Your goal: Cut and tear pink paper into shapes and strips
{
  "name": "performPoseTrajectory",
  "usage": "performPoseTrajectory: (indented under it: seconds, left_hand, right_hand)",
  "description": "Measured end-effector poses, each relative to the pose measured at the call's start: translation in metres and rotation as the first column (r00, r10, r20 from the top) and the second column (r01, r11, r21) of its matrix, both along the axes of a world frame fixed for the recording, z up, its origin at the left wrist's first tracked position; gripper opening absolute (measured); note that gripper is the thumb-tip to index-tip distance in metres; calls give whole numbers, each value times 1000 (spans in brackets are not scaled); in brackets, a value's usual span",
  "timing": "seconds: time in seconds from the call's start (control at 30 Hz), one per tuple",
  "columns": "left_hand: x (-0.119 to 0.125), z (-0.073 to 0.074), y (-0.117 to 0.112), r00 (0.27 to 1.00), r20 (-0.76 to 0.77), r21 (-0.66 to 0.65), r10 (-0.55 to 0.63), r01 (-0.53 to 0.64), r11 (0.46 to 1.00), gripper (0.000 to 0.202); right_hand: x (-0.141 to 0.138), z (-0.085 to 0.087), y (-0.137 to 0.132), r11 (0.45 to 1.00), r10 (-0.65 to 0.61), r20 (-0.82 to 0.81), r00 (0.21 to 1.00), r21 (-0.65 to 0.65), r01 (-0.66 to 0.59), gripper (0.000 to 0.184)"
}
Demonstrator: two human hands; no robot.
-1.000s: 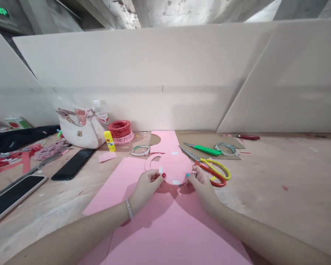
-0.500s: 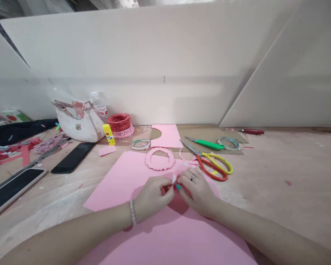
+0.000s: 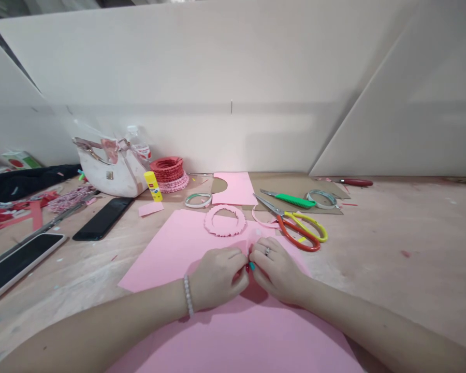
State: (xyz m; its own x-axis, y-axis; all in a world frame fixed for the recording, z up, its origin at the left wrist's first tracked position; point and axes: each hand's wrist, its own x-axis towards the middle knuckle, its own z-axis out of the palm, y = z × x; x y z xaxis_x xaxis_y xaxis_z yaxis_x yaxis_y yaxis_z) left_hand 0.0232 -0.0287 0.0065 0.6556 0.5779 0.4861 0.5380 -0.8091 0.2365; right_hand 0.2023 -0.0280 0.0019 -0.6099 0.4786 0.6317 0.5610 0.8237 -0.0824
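My left hand, with a beaded bracelet at the wrist, is closed in a pinch. Its fingertips meet those of my right hand, also pinched and wearing a ring. What lies between them is mostly hidden and too small to name; a small pale piece shows just beyond the fingertips. Both hands are over large pink paper sheets. A pink paper ring with a notched edge lies flat just beyond them. To the right of the ring are scissors with one red and one yellow handle.
A green utility knife and tape rolls lie on or near cardboard. At left are a yellow glue stick, stacked red and pink rings, a white handbag, phones and paper scraps. White boards stand behind.
My fingertips have come closer together, and the white bit that showed between them is now largely covered. The view has tilted slightly. Things on the table stay where they were.
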Motion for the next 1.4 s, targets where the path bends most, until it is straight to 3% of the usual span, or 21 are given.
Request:
performPoseTrajectory:
  seconds: [0.53,1.4]
  left_hand:
    - [0,-1,2,999,-27,54,-34,35,998,10]
    - [0,-2,4,998,-5,-53,-60,59,997,12]
  right_hand:
    - [0,0,-2,998,31,1,1000,-54,-30,16]
    - [1,2,-1,994,63,-6,998,-90,-63,18]
